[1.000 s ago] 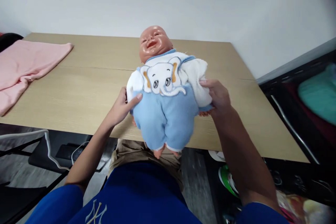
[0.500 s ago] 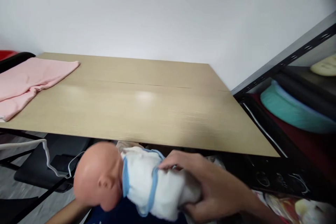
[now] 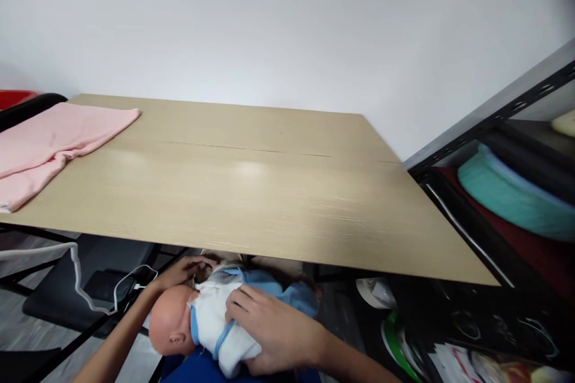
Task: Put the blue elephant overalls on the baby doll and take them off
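A baby doll [image 3: 171,323] in a white top and light blue trousers lies across my lap, below the near edge of the wooden table [image 3: 251,191], head to the left and face turned down. My right hand [image 3: 274,332] lies over the doll's white back, fingers wrapped on the cloth. My left hand [image 3: 188,269] reaches in behind the doll's neck, its fingertips pinched at the collar of the top.
A folded pink cloth [image 3: 49,143] lies on the table's far left. A black metal shelf [image 3: 507,167] with a teal cushion [image 3: 512,197] stands at the right. A white cable [image 3: 81,275] hangs over a black chair under the table's left side.
The doll came off the table, where it was held upright facing me, and now lies face down on my lap. My left hand has moved up to its collar.
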Available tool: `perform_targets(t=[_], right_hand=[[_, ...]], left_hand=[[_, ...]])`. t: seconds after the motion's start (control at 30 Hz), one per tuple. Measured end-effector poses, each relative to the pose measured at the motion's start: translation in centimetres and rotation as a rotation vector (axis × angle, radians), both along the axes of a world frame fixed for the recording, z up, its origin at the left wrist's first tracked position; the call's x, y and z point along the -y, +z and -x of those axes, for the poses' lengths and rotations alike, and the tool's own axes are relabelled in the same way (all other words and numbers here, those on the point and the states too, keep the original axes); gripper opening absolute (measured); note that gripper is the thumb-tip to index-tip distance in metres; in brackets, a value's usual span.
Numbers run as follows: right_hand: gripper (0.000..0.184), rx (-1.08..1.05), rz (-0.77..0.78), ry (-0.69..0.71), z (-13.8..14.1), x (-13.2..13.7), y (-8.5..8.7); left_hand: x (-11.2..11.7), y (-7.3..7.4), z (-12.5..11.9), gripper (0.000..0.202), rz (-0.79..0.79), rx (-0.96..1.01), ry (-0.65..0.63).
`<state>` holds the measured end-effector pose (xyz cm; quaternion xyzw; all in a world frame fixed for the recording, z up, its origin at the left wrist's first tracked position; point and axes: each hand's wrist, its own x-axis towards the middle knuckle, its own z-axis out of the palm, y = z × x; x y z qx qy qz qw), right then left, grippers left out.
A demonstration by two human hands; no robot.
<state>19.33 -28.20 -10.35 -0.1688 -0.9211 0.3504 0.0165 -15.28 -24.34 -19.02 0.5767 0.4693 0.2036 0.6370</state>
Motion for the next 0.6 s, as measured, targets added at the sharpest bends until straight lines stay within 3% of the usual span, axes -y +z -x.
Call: perform_targets(t=[0.07, 0.13, 0.2, 0.27, 0.33, 0.4, 0.5, 0.6], right_hand=[[0.062, 0.042, -0.038, 0.047, 0.4, -0.2, 0.2], [0.059, 0.041, -0.100, 0.078, 0.6, -0.4, 0.5], [0.044, 0.002, -0.158, 0.096, 0.7, -0.4, 0.6], [0.023, -0.043, -0.187, 0.107, 0.5, -0.2, 0.6], [0.019, -0.060, -0.181, 0.079, 0.1, 0.3, 0.8], [0.028, -0.045, -0.162, -0.007, -0.4, 1.0, 0.9], [0.043, 0.017, -0.142, -0.156, -1.2, 2.1, 0.8], [0.045, 0.086, -0.137, -0.236, -1.6, 3.3, -0.1]], left_hand=[[0.2, 0.5, 1.2, 0.064, 0.006, -0.059, -0.038], [1.0, 2.1, 1.0, 0.063, -0.069, -0.093, -0.142], [2.3, 3.8, -0.5, 0.066, -0.207, -0.033, -0.272], [3.6, 5.0, -2.7, 0.085, -0.270, 0.072, -0.389], [4.5, 5.1, -4.6, 0.097, -0.307, 0.087, -0.420], [4.9, 4.5, -5.5, 0.092, -0.337, 0.052, -0.388], [4.7, 3.7, -5.4, 0.077, -0.327, 0.051, -0.351], [4.2, 3.9, -4.7, 0.068, -0.272, 0.071, -0.371]])
